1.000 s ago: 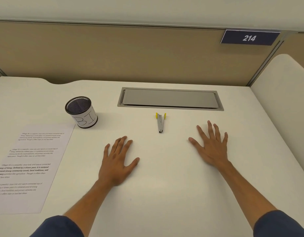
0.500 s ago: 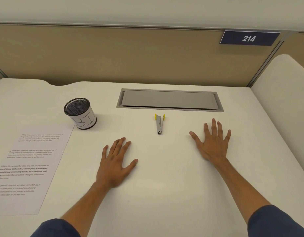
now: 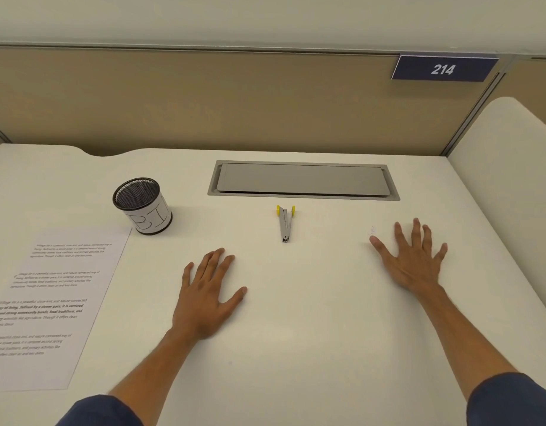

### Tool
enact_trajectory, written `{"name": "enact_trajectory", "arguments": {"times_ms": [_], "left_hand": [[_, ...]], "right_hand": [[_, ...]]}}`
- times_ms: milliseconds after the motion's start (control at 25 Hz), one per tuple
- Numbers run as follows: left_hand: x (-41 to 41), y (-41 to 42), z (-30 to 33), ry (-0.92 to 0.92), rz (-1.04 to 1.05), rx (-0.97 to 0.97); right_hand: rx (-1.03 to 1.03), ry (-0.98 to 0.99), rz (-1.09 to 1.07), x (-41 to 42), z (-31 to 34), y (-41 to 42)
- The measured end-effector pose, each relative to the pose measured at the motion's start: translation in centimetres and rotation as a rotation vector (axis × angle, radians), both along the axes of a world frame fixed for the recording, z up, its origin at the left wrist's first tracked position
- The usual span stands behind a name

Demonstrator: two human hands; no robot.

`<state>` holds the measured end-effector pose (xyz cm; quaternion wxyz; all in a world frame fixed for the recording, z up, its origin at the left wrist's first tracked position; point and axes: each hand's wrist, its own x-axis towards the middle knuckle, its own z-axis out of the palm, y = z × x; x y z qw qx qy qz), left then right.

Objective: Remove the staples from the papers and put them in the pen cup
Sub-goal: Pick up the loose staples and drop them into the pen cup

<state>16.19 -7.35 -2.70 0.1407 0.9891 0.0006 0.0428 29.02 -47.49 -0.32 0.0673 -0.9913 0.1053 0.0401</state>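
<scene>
Nothing is done yet: both hands (left [image 3: 205,298], right [image 3: 414,261]) lie flat with fingers spread, holding nothing, the remover [image 3: 285,223], papers [image 3: 50,302] and cup [image 3: 142,206] untouched.

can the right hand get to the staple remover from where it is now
Probably yes. The right hand lies flat and open on the desk, and the staple remover lies just to its left with only bare desk between them. Nothing blocks a short sideways reach.

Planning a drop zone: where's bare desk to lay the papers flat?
Bare patch between left hand and right hand, near side of the staple remover. More beyond the right hand. Crowded left: papers abut the pen cup.
</scene>
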Motion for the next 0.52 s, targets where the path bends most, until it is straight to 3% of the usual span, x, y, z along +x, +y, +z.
{"name": "enact_trajectory", "arguments": {"times_ms": [520], "left_hand": [[-0.1,0.0,0.1,0.014,0.005,0.005]], "right_hand": [[-0.002,0.027,0.145,1.8,0.8,0.9]]}}
